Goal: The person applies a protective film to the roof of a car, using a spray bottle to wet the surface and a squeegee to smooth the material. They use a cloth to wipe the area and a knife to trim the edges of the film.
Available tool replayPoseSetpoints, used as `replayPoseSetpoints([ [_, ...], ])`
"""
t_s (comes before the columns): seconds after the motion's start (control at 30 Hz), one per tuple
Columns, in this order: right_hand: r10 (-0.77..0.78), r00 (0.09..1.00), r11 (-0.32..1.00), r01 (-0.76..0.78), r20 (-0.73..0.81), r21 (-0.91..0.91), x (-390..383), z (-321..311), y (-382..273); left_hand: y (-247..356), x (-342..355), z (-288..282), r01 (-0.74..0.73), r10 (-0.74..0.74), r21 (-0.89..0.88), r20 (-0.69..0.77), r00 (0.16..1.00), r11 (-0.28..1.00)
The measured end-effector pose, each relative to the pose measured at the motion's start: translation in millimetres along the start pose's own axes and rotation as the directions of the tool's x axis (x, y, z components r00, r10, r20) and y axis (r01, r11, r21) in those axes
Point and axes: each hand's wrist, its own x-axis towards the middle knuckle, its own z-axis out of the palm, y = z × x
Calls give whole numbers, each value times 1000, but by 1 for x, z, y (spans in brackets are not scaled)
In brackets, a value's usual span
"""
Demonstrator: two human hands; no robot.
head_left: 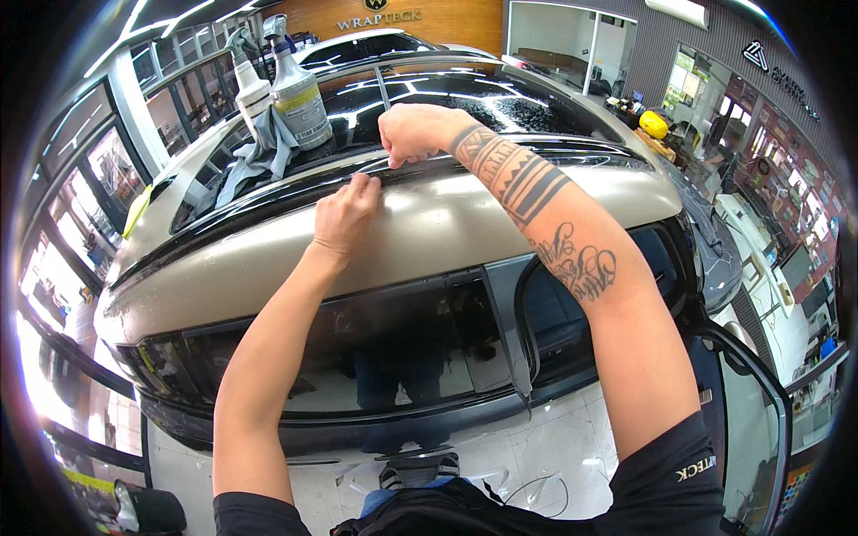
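Across the side of a car's roof runs a satin bronze panel (500, 201), bordered on its far side by a black trim strip (268, 211). My left hand (347, 213) is closed in a pinch at this border, knuckles up, close to the trim. Just beyond it and to the right, my right hand (416, 136) is curled shut over the trim, its fingertips turned down. Whatever lies between the fingers of either hand is too small or hidden to name. Both arms reach over the dark side windows (384, 348).
Two spray bottles, one greyish (300, 103) and one white (251, 87), stand on the roof glass beside a grey cloth (259, 156). An open car door (760, 402) juts out at right. A dark bin (156, 509) sits at lower left; another car (380, 45) is behind.
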Motion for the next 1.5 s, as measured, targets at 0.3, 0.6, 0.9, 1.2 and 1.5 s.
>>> replayPoseSetpoints([
  [0.3, 68, 998, 997, -68, 4, 29, 0, 1, -1, -6, -20, 0, 121, -131, -94, -111, 985, 988],
  [0.6, 85, 993, 996, -84, -77, 20, -2, 17, 2, -2, -33, 6, 177, -214, -178, -215, 953, 968],
  [0.9, 15, 951, 992, -53, -310, -114, -16, 34, -6, -4, -34, 6, 147, -181, -165, -212, 960, 975],
  [1.2, -136, 853, 968, 6, -504, -251, -25, 63, -5, -3, -28, 5, 134, -160, -146, -187, 969, 980],
  [1.5, -156, 849, 970, 36, -506, -239, -25, 64, -1, -5, -30, 7, 127, -159, -170, -189, 969, 977],
])
